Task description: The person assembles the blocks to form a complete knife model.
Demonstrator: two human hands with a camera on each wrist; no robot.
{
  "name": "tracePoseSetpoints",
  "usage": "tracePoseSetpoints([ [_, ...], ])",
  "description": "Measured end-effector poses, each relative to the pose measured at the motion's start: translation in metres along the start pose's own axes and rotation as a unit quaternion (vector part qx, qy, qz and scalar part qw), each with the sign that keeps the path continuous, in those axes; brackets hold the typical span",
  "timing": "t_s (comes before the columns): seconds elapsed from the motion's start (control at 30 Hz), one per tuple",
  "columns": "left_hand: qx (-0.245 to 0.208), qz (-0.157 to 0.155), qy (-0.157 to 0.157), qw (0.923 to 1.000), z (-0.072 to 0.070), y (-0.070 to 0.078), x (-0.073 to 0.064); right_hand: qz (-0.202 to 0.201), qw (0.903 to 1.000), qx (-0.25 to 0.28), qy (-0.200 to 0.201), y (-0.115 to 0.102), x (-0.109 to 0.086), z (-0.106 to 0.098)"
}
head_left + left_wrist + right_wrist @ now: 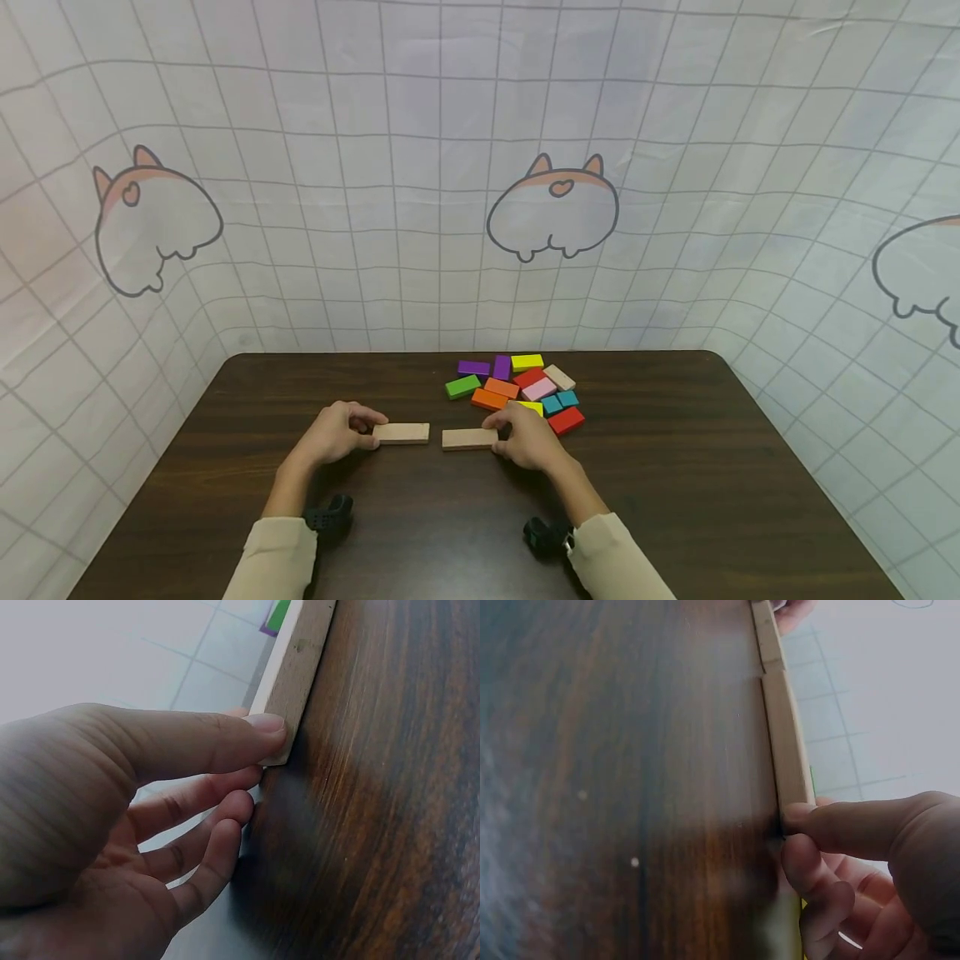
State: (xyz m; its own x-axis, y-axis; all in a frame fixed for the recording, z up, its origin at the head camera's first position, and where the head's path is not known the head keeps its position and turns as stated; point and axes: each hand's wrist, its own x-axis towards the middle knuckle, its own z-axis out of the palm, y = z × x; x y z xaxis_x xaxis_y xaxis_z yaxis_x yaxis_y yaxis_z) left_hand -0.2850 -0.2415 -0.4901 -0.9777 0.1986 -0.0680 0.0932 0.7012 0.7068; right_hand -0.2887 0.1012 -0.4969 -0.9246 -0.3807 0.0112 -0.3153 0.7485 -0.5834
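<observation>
Two plain wooden blocks lie flat on the dark table, nearly end to end, with a small gap between them in the head view. My left hand (337,431) pinches the outer end of the left wooden block (405,433), its thumb (217,741) on the near long side. The right wooden block (467,439) is pinched at its outer end by my right hand (527,435). In the right wrist view, the thumb lies against this block's side (786,742). The other fingers of both hands curve loosely behind the block ends.
Behind my right hand lies a loose group of coloured blocks, among them a green block (462,387), an orange block (490,400), a purple block (473,368) and a red block (566,421). A white grid-patterned cloth (420,275) surrounds the dark table (675,492).
</observation>
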Motion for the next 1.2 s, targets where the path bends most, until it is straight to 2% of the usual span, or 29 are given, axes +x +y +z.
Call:
tracePoseSetpoints([
  [0.33,-0.013,0.005,-0.021,0.9997,0.001,0.002,-0.004,0.014,0.9995,0.027,-0.004,0.001,-0.003,0.004],
  [0.57,-0.006,0.018,-0.029,0.9994,0.0,0.002,-0.005,0.014,0.999,0.043,-0.008,0.002,-0.004,0.006],
  [1.2,-0.006,0.041,-0.039,0.9984,0.0,-0.001,-0.006,-0.002,0.999,0.044,-0.004,-0.007,-0.005,0.013],
])
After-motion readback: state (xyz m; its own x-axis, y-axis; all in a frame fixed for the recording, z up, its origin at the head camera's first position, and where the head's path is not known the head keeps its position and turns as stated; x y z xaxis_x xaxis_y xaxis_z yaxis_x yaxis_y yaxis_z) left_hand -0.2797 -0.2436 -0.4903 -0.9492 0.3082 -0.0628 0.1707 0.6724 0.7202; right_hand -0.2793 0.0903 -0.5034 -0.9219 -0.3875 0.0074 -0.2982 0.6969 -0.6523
